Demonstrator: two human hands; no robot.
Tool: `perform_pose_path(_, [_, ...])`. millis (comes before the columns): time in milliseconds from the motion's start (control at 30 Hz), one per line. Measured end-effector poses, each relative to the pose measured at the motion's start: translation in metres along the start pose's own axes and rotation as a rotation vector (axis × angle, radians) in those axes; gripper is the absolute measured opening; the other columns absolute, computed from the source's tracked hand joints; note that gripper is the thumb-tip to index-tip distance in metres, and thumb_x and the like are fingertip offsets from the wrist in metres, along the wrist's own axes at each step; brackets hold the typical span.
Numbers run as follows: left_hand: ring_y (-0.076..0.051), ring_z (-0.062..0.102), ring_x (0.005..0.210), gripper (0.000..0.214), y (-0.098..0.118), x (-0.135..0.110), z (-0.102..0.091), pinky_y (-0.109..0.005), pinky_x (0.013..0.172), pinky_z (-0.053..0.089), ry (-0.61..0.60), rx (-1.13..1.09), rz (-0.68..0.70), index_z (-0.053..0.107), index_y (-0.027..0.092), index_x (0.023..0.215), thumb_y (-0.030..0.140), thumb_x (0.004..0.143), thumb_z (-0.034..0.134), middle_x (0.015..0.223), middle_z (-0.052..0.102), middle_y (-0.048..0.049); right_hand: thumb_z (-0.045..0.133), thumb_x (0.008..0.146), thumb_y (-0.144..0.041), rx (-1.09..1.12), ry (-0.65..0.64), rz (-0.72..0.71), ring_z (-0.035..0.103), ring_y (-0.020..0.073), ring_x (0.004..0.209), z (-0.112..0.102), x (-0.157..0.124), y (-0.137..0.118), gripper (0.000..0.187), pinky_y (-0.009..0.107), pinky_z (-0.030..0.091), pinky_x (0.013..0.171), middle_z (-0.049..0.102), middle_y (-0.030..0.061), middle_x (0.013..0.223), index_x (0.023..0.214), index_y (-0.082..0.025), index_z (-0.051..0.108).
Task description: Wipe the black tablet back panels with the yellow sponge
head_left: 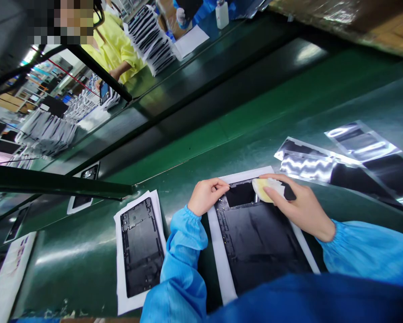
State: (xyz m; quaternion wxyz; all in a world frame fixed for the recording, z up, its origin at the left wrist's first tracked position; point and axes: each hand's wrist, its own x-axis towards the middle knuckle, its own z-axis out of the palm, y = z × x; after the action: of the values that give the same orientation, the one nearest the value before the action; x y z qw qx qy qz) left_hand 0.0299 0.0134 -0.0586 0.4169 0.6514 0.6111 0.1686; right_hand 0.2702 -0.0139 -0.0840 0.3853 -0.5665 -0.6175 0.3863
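Note:
In the head view, a large black tablet housing (262, 237) lies before me on a white sheet (218, 255). Near its top edge is a smooth dark rectangular panel (240, 194). At that panel's left corner my left hand (205, 195) is closed in a pinch; whatever is between the fingertips is hidden. My right hand (304, 206) grips a pale yellow and white pad (264, 189), like a sponge or folded cloth, against the panel's right end. To the left, a second black housing (142, 246) rests on white sheets.
Shiny clear and black film sheets (309, 166) lie at the right on the green bench (76, 264). A dark metal bar (53, 181) crosses the left side. Beyond are stacks of wrapped panels (150, 40), a white bottle (222, 14) and a person in yellow (115, 42).

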Motion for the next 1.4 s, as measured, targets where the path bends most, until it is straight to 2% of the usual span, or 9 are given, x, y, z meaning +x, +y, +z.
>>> perform_pose_path(333, [-0.009, 0.057, 0.059, 0.013, 0.001, 0.001, 0.000, -0.020, 0.058, 0.042, 0.001, 0.034, -0.003, 0.076, 0.018, 0.088, 0.025, 0.084, 0.066, 0.080, 0.076, 0.0005, 0.052, 0.088, -0.052, -0.059, -0.030, -0.010, 0.032, 0.0100, 0.031, 0.001, 0.003, 0.004, 0.036, 0.029, 0.032, 0.040, 0.061, -0.0058, 0.058, 0.106, -0.024, 0.066])
perform_pose_path(467, [-0.010, 0.059, 0.060, 0.013, 0.001, 0.001, 0.001, -0.020, 0.058, 0.043, 0.005, 0.043, 0.001, 0.077, 0.019, 0.088, 0.025, 0.085, 0.066, 0.081, 0.076, 0.0005, 0.052, 0.088, -0.050, -0.070, -0.026, -0.033, 0.028, 0.0106, 0.030, 0.001, 0.002, 0.004, 0.033, 0.028, 0.030, 0.040, 0.049, -0.0101, 0.047, 0.105, -0.025, 0.065])
perform_pose_path(667, [-0.010, 0.060, 0.062, 0.013, 0.002, 0.001, 0.000, -0.020, 0.060, 0.044, 0.003, 0.047, -0.005, 0.076, 0.019, 0.089, 0.025, 0.085, 0.065, 0.081, 0.077, 0.0004, 0.049, 0.091, -0.049, -0.125, -0.026, -0.105, 0.025, 0.0093, 0.028, 0.000, 0.002, 0.004, 0.031, 0.029, 0.030, 0.040, 0.053, -0.0096, 0.051, 0.105, -0.025, 0.065])
perform_pose_path(767, [-0.011, 0.061, 0.063, 0.013, 0.004, 0.000, 0.000, -0.020, 0.061, 0.045, -0.001, 0.066, -0.014, 0.076, 0.019, 0.089, 0.026, 0.085, 0.065, 0.081, 0.076, 0.0006, 0.049, 0.092, -0.048, -0.169, -0.030, -0.147, 0.026, 0.0101, 0.028, 0.000, 0.001, 0.005, 0.032, 0.028, 0.031, 0.041, 0.043, -0.0117, 0.044, 0.107, -0.025, 0.065])
perform_pose_path(867, [-0.011, 0.062, 0.065, 0.014, 0.007, -0.001, 0.000, -0.020, 0.062, 0.046, -0.001, 0.103, -0.016, 0.076, 0.020, 0.090, 0.026, 0.086, 0.064, 0.082, 0.076, 0.0011, 0.048, 0.092, -0.049, -0.179, -0.048, -0.128, 0.025, 0.0115, 0.029, 0.000, 0.001, 0.004, 0.034, 0.029, 0.030, 0.041, 0.033, -0.0127, 0.040, 0.108, -0.025, 0.066])
perform_pose_path(1167, [-0.010, 0.061, 0.065, 0.012, 0.018, -0.005, 0.001, -0.022, 0.067, 0.044, 0.005, 0.273, -0.053, 0.074, 0.025, 0.093, 0.023, 0.082, 0.073, 0.082, 0.074, 0.0060, 0.048, 0.091, -0.053, -0.186, -0.078, -0.106, 0.029, 0.0122, 0.030, 0.000, 0.000, 0.006, 0.036, 0.029, 0.032, 0.044, 0.038, -0.0109, 0.044, 0.110, -0.027, 0.066])
perform_pose_path(1333, [-0.011, 0.063, 0.067, 0.010, 0.021, -0.006, 0.003, -0.022, 0.068, 0.044, 0.005, 0.332, -0.065, 0.073, 0.026, 0.094, 0.024, 0.084, 0.073, 0.082, 0.073, 0.0063, 0.048, 0.091, -0.053, -0.178, -0.062, -0.113, 0.027, 0.0122, 0.029, 0.001, 0.000, 0.007, 0.036, 0.029, 0.032, 0.044, 0.031, -0.0123, 0.041, 0.108, -0.026, 0.066])
perform_pose_path(1400, [-0.012, 0.064, 0.071, 0.009, 0.023, -0.007, 0.003, -0.022, 0.069, 0.044, 0.005, 0.383, -0.063, 0.072, 0.026, 0.094, 0.026, 0.085, 0.073, 0.083, 0.073, 0.0062, 0.047, 0.091, -0.054, -0.186, -0.069, -0.099, 0.027, 0.0124, 0.029, 0.001, 0.000, 0.007, 0.037, 0.029, 0.031, 0.043, 0.033, -0.0119, 0.041, 0.108, -0.027, 0.066])
